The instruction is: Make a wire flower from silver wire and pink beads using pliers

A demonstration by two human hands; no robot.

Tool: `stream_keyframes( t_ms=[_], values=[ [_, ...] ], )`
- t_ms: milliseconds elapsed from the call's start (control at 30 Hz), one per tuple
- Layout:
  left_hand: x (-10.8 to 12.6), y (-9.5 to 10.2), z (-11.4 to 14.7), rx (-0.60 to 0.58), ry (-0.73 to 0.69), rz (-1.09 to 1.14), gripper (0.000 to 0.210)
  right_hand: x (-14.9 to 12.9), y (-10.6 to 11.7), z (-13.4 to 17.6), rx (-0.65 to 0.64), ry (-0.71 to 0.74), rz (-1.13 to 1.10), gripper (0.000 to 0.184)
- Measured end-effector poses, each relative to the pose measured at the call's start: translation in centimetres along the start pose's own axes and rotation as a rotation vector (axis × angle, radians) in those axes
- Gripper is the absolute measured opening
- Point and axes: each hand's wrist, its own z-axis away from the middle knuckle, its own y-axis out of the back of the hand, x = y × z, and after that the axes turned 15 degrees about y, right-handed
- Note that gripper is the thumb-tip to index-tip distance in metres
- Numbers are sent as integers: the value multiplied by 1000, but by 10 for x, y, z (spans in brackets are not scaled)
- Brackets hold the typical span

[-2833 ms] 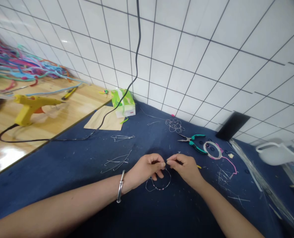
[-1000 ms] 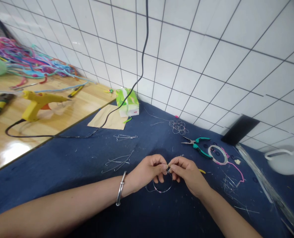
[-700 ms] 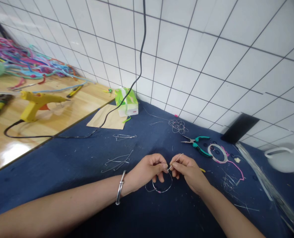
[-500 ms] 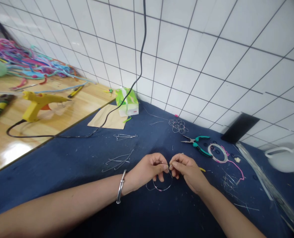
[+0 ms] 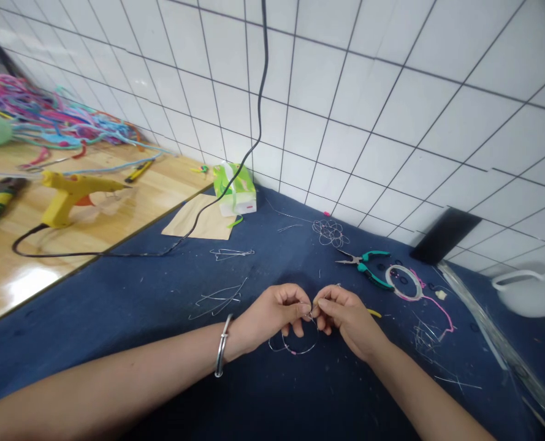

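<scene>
Between my two hands is a thin silvery wire (image 5: 305, 351) bent into loops, with a small pink wrap near its lowest point. My left hand (image 5: 284, 311), with a silver bangle at the wrist, pinches the wire between thumb and forefinger. Close beside it, my right hand (image 5: 339, 309) pinches the same wire at the top of the loop. The fingertips nearly meet, and the exact spot they grip is partly hidden. The loops hang below the fingers, above the dark blue cloth (image 5: 263, 398).
Cut wires (image 5: 219, 300) lie left of my hands. Beyond are a flower-shaped wire piece (image 5: 330, 233) and green-handled pliers (image 5: 366, 263); a white ring (image 5: 403, 283) with pink cord lies right. A yellow glue gun (image 5: 67, 196), its black cord (image 5: 198, 214) and a tissue pack (image 5: 236, 193) stand left.
My fingers have shifted slightly on the wire, and the hanging loops have turned a little and moved slightly left. Both hands stay in nearly the same place.
</scene>
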Motion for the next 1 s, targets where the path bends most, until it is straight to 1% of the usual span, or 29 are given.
stream_keyframes(
  t_ms=[133, 400, 600, 833, 1000],
  values=[
    [2, -1, 1, 17, 10, -30, 14, 0, 0, -1, 1, -16, 2, 17],
    [6, -3, 3, 52, 25, -36, 13, 1, -3, 0, 3, -11, 92, 19],
    [3, -1, 1, 24, 29, -38, 14, 3, -4, 1, 0, -14, 144, 16],
    [3, 0, -1, -5, 27, -2, 17, 2, -6, 1, 11, -17, 197, 21],
    [4, 0, 0, -31, 55, 11, 16, 0, -4, 0, 17, -16, 154, 18]
  ],
)
